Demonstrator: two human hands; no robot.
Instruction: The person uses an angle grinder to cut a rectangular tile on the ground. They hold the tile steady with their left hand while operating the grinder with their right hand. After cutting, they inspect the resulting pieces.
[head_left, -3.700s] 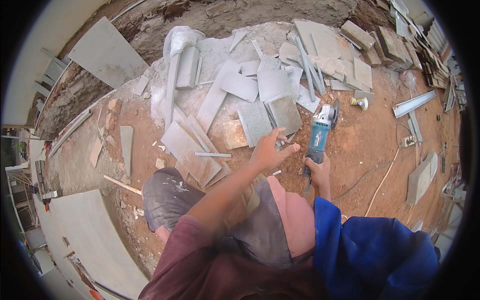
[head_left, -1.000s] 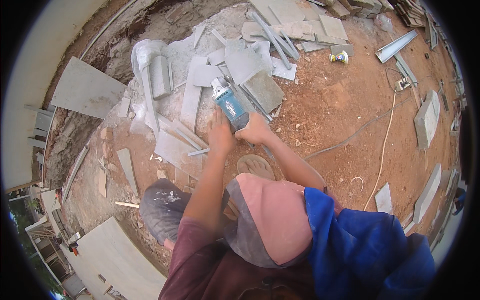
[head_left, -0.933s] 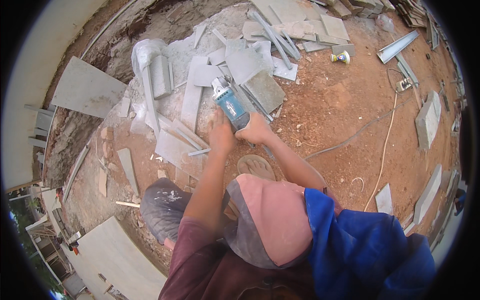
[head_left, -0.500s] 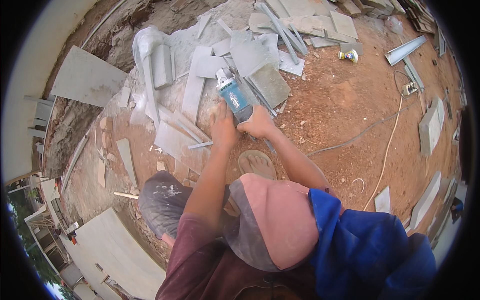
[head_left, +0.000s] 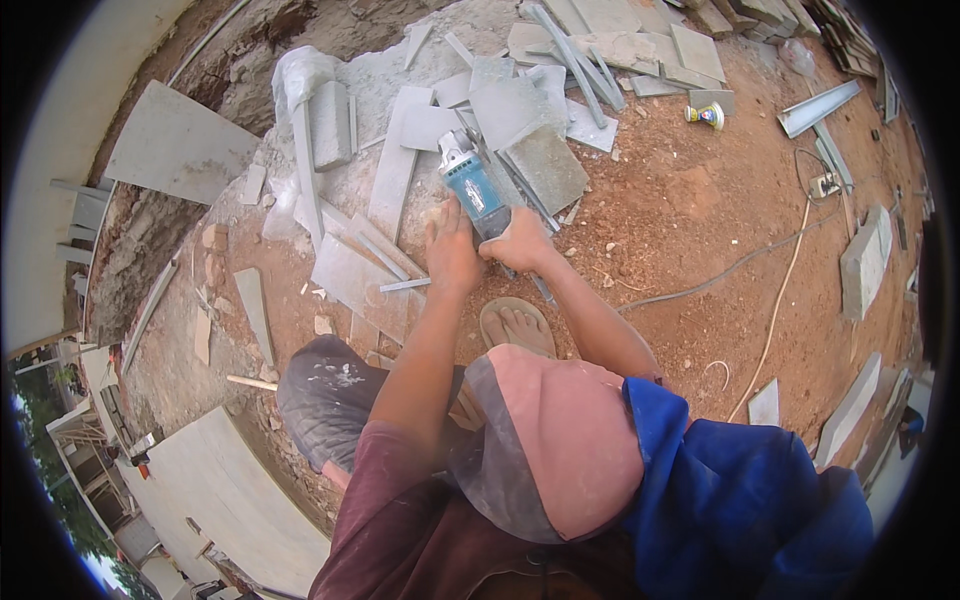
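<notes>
I grip a teal angle grinder (head_left: 469,183) by its dark rear body with my right hand (head_left: 522,242). Its silver head lies over the pile of pale grey stone slabs (head_left: 535,175), beside a narrow slot between pieces. My left hand (head_left: 450,250) is just left of the grinder, fingers stretched forward on a small tan piece at the pile; whether it presses or steadies that piece is unclear. My sandalled foot (head_left: 517,328) is on the dirt below the hands.
A large grey panel (head_left: 175,140) leans by the trench at the left. A small printed container (head_left: 704,115) lies to the upper right, near metal channels (head_left: 818,108). Cables (head_left: 730,262) run over the red dirt toward a socket block (head_left: 823,185). Stacked boards stand top right.
Since the earliest frame, the grinder has moved leftward onto the slabs and my left hand has come down beside it. In the last second the grinder and hands have shifted slightly in view.
</notes>
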